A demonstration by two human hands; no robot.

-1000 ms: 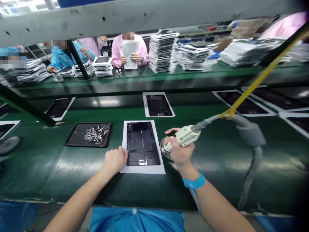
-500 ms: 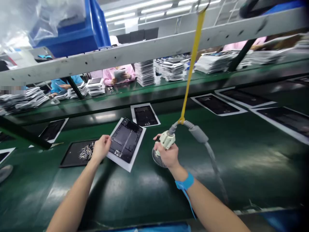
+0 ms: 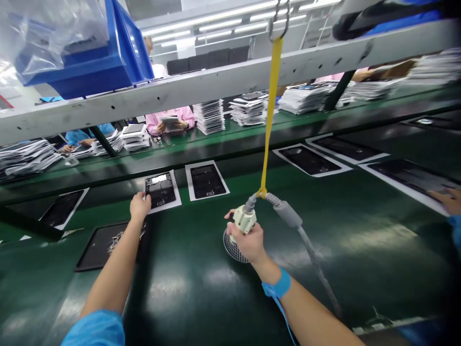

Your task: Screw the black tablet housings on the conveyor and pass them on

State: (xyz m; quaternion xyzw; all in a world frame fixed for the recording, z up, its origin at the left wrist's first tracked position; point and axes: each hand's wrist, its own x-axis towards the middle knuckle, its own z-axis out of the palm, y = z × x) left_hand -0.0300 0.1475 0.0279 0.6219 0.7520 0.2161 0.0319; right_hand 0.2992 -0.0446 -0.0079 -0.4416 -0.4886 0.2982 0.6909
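My left hand (image 3: 140, 206) is closed on the left edge of a black tablet housing (image 3: 162, 192), which is on a white sheet at the back of the green work surface. Wrapped in the fingers of my right hand (image 3: 248, 242) is a pale handheld tool (image 3: 244, 218) with a round perforated grey disc (image 3: 232, 247) underneath. A yellow strap (image 3: 272, 105) holds the tool's cable from above. Below my left hand, a black tray (image 3: 90, 250) with small metal parts (image 3: 114, 241) is partly hidden by my forearm.
Another black housing (image 3: 207, 181) lies right of the held one, and several more lie farther right. A co-worker's hand (image 3: 450, 199) touches one at the right edge. A grey cable (image 3: 317, 264) trails across the surface. Paper stacks (image 3: 209, 117) and a blue bin (image 3: 104, 67) are beyond.
My left hand has moved the housing with its white sheet away from me and left, to the back of the surface. A co-worker's hand has appeared at the right. The right hand keeps its grip.
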